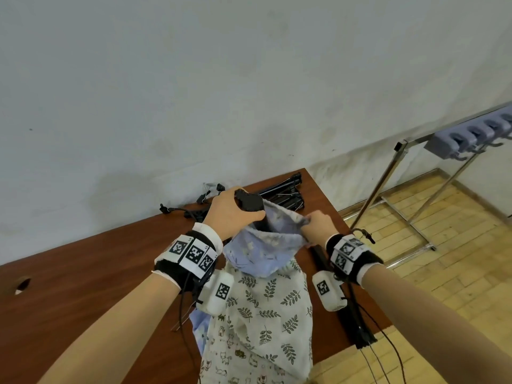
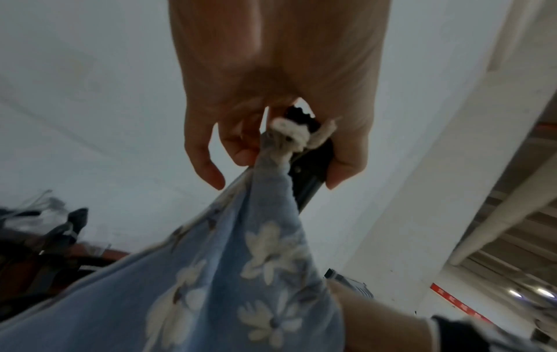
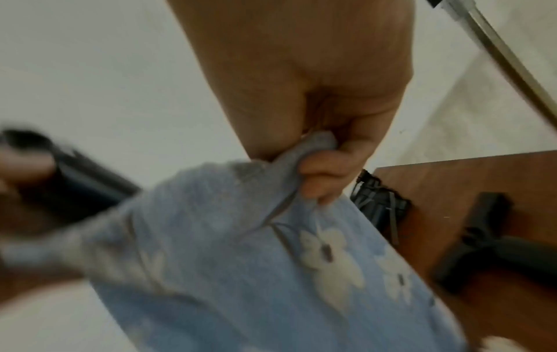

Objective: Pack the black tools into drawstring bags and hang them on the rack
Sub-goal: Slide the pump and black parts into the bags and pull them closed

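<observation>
Nearest on the table (image 1: 83,273) lies a heap of drawstring bags: a white one printed with green leaves (image 1: 266,306), a white one with small animal figures (image 1: 238,353) under it, and a bit of pale blue cloth (image 1: 200,328) showing at their left edge — whether that is a separate bag cannot be told. They wait within easy reach, presumably for the tools not yet packed.

Just right of the heap, one long black tool (image 1: 340,297) lies along the table's right edge.

Above the heap, both hands work on one blue bag with white flowers (image 1: 266,245). The right hand (image 1: 318,224) pinches the bag's hem between thumb and curled fingers, pulling the mouth sideways so it stays wide. The left hand (image 1: 232,212) is wrapped round the thick top end of a folded black tool (image 1: 249,202) — it also catches the bag's white cord and rim (image 2: 289,135) — and the tool's lower part is already inside the cloth. Held this way, the bag is stretched between two grips, so the tool can slide down.

Farther off, a stack of folded black tools (image 1: 285,194) sits at the table's far right corner — several, the count unclear — with some loose black pieces (image 1: 191,209) to its left.

Farthest right stands one metal rack (image 1: 399,173) on the floor, carrying a grey hook strip (image 1: 471,134) with at least four hooks; no bag hangs there.
</observation>
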`<state>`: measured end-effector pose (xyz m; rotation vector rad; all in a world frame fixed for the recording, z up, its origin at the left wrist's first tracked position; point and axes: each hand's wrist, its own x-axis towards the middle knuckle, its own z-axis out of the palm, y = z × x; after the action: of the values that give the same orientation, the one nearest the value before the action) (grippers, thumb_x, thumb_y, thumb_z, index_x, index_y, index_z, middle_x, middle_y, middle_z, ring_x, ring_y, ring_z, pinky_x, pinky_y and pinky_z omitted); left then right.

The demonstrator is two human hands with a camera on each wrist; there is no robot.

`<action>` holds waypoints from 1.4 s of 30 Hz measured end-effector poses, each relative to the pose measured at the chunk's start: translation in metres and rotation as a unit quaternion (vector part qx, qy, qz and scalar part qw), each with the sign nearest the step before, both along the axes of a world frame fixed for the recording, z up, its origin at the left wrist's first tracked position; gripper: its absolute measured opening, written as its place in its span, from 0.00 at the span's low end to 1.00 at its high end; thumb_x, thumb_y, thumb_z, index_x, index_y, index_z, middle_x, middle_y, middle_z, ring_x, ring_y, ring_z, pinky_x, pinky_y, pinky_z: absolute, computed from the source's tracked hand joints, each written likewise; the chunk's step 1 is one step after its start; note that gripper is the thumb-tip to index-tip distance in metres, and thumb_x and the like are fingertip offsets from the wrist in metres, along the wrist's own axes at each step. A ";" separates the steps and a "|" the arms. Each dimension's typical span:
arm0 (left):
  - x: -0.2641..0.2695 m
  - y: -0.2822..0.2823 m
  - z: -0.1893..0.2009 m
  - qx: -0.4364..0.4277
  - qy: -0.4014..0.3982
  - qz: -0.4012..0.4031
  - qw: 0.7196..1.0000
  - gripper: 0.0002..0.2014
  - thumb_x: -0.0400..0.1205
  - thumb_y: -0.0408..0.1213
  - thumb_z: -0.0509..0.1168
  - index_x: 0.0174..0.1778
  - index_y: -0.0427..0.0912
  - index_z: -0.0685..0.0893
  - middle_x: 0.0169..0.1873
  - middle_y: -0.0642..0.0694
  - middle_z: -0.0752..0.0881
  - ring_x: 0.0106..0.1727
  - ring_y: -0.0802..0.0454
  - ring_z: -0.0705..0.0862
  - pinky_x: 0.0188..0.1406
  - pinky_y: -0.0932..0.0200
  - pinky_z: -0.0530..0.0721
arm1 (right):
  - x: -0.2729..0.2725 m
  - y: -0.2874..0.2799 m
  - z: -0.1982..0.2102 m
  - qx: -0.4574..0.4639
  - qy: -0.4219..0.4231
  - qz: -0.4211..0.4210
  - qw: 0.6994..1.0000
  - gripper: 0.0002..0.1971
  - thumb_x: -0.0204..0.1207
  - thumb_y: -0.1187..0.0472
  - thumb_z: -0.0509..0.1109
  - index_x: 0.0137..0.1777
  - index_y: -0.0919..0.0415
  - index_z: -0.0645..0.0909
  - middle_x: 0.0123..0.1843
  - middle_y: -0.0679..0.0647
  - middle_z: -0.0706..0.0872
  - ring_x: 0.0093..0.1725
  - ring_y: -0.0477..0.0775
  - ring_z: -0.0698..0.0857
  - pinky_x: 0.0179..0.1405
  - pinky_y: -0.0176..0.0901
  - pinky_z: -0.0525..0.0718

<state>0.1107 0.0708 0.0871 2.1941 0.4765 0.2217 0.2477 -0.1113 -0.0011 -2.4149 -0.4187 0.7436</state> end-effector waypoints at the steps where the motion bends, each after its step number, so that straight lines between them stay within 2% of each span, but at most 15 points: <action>1: 0.000 -0.001 0.006 0.003 0.006 -0.008 1.000 0.13 0.70 0.42 0.77 0.37 0.46 0.78 0.32 0.53 0.81 0.35 0.60 0.80 0.34 0.67 0.74 | 0.002 0.001 0.017 0.064 -0.004 -0.031 0.997 0.10 0.74 0.72 0.60 0.37 0.69 0.82 0.33 0.64 0.85 0.32 0.62 0.87 0.33 0.49 0.89; 4: 0.001 -0.008 0.025 -0.003 0.021 -0.049 0.999 0.16 0.69 0.42 0.78 0.30 0.46 0.74 0.26 0.52 0.77 0.31 0.55 0.79 0.31 0.66 0.73 | -0.010 0.010 0.068 0.224 0.017 -0.045 0.973 0.12 0.70 0.77 0.57 0.28 0.64 0.70 0.23 0.55 0.68 0.20 0.51 0.69 0.18 0.35 0.70; 8: 0.004 -0.013 0.053 -0.001 -0.005 -0.073 0.997 0.17 0.68 0.43 0.78 0.28 0.39 0.77 0.23 0.43 0.79 0.26 0.54 0.76 0.27 0.58 0.74 | -0.028 0.007 0.092 0.310 0.078 -0.056 0.946 0.14 0.72 0.77 0.59 0.27 0.62 0.70 0.20 0.52 0.67 0.19 0.47 0.65 0.21 0.35 0.66; 10: 0.001 -0.019 0.054 0.047 0.040 -0.108 0.992 0.17 0.67 0.44 0.78 0.32 0.36 0.80 0.27 0.40 0.82 0.27 0.54 0.78 0.28 0.57 0.77 | -0.025 -0.006 0.084 0.244 0.069 -0.028 0.967 0.09 0.73 0.74 0.61 0.34 0.63 0.74 0.24 0.55 0.70 0.23 0.50 0.70 0.24 0.37 0.71; 14: -0.011 -0.036 0.016 0.080 0.100 -0.120 0.985 0.19 0.70 0.41 0.75 0.24 0.44 0.70 0.20 0.52 0.73 0.24 0.57 0.72 0.22 0.67 0.69 | -0.019 -0.041 0.063 0.022 0.001 -0.003 1.000 0.08 0.74 0.74 0.62 0.37 0.64 0.78 0.33 0.56 0.84 0.31 0.51 0.87 0.31 0.41 0.88; 16: -0.013 -0.033 0.002 0.063 0.089 -0.081 0.991 0.21 0.70 0.41 0.74 0.21 0.47 0.67 0.16 0.55 0.70 0.20 0.62 0.69 0.21 0.70 0.67 | -0.019 -0.056 0.052 -0.010 -0.012 -0.007 1.000 0.08 0.74 0.74 0.61 0.43 0.64 0.79 0.37 0.56 0.85 0.29 0.48 0.86 0.24 0.35 0.84; 19: -0.012 -0.022 0.002 0.049 0.097 -0.091 0.990 0.20 0.66 0.47 0.73 0.21 0.45 0.67 0.19 0.51 0.73 0.23 0.57 0.71 0.25 0.63 0.70 | -0.020 -0.062 0.046 0.048 0.082 -0.060 0.994 0.07 0.79 0.67 0.64 0.54 0.61 0.81 0.43 0.59 0.88 0.35 0.50 0.88 0.36 0.43 0.91; 22: -0.014 -0.015 0.004 0.035 0.095 -0.103 0.990 0.17 0.61 0.50 0.68 0.19 0.48 0.66 0.19 0.51 0.72 0.26 0.53 0.71 0.29 0.56 0.71 | -0.030 -0.049 0.044 0.032 0.185 -0.002 0.982 0.23 0.76 0.46 0.73 0.66 0.55 0.73 0.56 0.55 0.84 0.50 0.52 0.87 0.34 0.41 0.88; 25: -0.014 -0.014 0.003 0.033 0.095 -0.100 0.990 0.16 0.62 0.47 0.67 0.19 0.48 0.65 0.19 0.51 0.71 0.26 0.52 0.70 0.29 0.55 0.70 | -0.043 -0.031 0.030 -0.074 0.127 0.102 0.984 0.36 0.71 0.36 0.73 0.72 0.54 0.66 0.61 0.54 0.80 0.50 0.51 0.83 0.35 0.40 0.85; 27: -0.014 -0.015 0.002 0.033 0.103 -0.109 0.988 0.16 0.62 0.46 0.66 0.20 0.48 0.64 0.19 0.51 0.70 0.26 0.53 0.69 0.28 0.56 0.69 | -0.048 -0.023 0.018 -0.125 0.057 0.122 0.983 0.30 0.74 0.39 0.72 0.64 0.61 0.72 0.51 0.56 0.83 0.43 0.53 0.84 0.36 0.42 0.85; 29: -0.014 -0.014 0.001 0.023 0.106 -0.104 0.989 0.17 0.63 0.45 0.68 0.19 0.49 0.63 0.18 0.53 0.69 0.24 0.54 0.68 0.26 0.58 0.68 | -0.048 -0.017 0.011 -0.149 0.032 0.130 0.980 0.15 0.75 0.53 0.74 0.50 0.64 0.76 0.44 0.57 0.84 0.45 0.57 0.89 0.41 0.44 0.88; 32: -0.015 -0.006 -0.001 0.014 0.113 -0.086 0.990 0.17 0.64 0.44 0.71 0.20 0.47 0.68 0.20 0.50 0.73 0.25 0.53 0.72 0.27 0.57 0.71 | -0.041 -0.015 0.012 -0.137 0.031 0.116 0.983 0.06 0.76 0.67 0.70 0.48 0.70 0.81 0.47 0.65 0.89 0.46 0.62 0.91 0.46 0.52 0.91; 34: -0.017 0.000 -0.003 0.009 0.114 -0.076 0.991 0.17 0.67 0.42 0.72 0.21 0.45 0.70 0.22 0.46 0.75 0.27 0.52 0.74 0.29 0.55 0.73 | -0.037 -0.016 0.026 -0.116 0.054 0.100 0.987 0.08 0.77 0.67 0.72 0.51 0.73 0.84 0.45 0.65 0.91 0.42 0.58 0.92 0.43 0.48 0.91; 37: -0.023 0.005 -0.006 0.000 0.110 -0.064 0.992 0.17 0.68 0.40 0.74 0.23 0.43 0.71 0.24 0.44 0.76 0.29 0.50 0.76 0.29 0.55 0.75 | -0.026 -0.029 0.051 -0.106 0.071 0.092 0.988 0.15 0.78 0.55 0.74 0.54 0.68 0.86 0.46 0.59 0.91 0.44 0.54 0.91 0.43 0.39 0.85; 42: -0.030 0.001 -0.007 0.000 0.103 -0.080 0.991 0.14 0.68 0.36 0.74 0.25 0.40 0.73 0.25 0.42 0.76 0.29 0.51 0.75 0.30 0.55 0.73 | -0.009 -0.043 0.069 0.037 -0.019 0.031 0.999 0.14 0.80 0.55 0.71 0.42 0.67 0.89 0.33 0.57 0.91 0.29 0.49 0.88 0.36 0.38 0.86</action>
<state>0.0804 0.0716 0.0802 2.2534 0.4088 -0.0918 0.2386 -0.1541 0.0684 -2.3597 -0.5304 0.6972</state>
